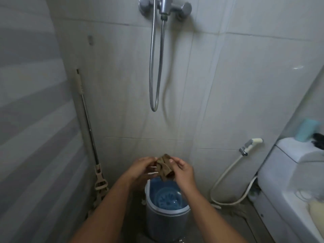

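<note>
1. Brown crumpled cloth (164,168) held between both hands, directly above the open mini washing tub (166,210).
2. Left hand (142,170): fingers curled, pinching the cloth's left edge.
3. Right hand (182,172): thumb and fingers pinch its right side.
4. Mop (91,137) leans far left; bidet sprayer (250,145) on the right wall.

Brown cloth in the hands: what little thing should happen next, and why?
Probably lower the brown cloth into the round tub and let go. The left hand and the right hand both pinch it, bunched up, just above the tub's open blue inside, and it hangs clear of the rim.
</note>
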{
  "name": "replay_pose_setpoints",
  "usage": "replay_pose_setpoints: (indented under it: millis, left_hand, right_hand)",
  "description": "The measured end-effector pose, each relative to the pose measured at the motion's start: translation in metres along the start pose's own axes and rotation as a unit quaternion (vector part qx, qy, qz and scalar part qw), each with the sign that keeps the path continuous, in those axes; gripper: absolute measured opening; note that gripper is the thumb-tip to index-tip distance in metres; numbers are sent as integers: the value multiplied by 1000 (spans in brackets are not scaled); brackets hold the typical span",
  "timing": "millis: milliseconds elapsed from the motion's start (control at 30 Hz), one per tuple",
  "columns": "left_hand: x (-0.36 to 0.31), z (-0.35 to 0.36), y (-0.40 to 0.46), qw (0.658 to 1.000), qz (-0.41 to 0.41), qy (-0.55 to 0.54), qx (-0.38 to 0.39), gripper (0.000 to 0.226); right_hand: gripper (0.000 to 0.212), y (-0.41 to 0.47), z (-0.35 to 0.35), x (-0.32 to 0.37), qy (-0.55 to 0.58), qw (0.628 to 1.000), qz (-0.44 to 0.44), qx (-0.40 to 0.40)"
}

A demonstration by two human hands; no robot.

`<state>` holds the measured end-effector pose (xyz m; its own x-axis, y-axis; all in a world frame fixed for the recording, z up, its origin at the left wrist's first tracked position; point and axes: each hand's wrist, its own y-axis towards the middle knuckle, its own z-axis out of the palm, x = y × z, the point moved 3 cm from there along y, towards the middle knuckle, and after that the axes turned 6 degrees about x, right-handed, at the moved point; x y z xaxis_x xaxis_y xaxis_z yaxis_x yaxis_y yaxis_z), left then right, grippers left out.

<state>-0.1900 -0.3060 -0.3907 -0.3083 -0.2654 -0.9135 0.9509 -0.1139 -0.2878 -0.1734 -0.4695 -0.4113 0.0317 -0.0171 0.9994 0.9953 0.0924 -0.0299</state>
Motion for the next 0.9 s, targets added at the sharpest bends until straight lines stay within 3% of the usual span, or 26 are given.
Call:
replay_pose_setpoints:
  millis: [167, 333, 533, 600, 700, 800, 900]
  left_hand:
    - [-50, 6, -37, 998, 58, 31, 8, 20]
    - [-87, 24, -66, 985, 145, 51, 85, 30]
    - [-116, 38, -78, 957, 234, 171, 24, 12]
    - [-121, 39, -79, 952, 244, 182, 18, 17]
    - [-126, 39, -81, 952, 247, 183, 12, 22]
    - [-131, 43, -87, 952, 258, 166, 13, 13]
    - [-136, 47, -88, 946, 277, 167, -11, 8]
  right_hand:
    - [17, -13, 5, 62, 15, 1000, -11, -12]
    - [16, -23, 7, 111, 15, 1000, -18, -10]
    - [15, -33, 5, 139, 30, 994, -96, -36]
    - [14, -36, 3, 142, 66, 992, -99, -41]
    - [14, -38, 2, 146, 125, 989, -71, -27]
    - [16, -40, 4, 150, 174, 985, -17, -2]
    - [16, -43, 7, 150, 156, 986, 42, 33]
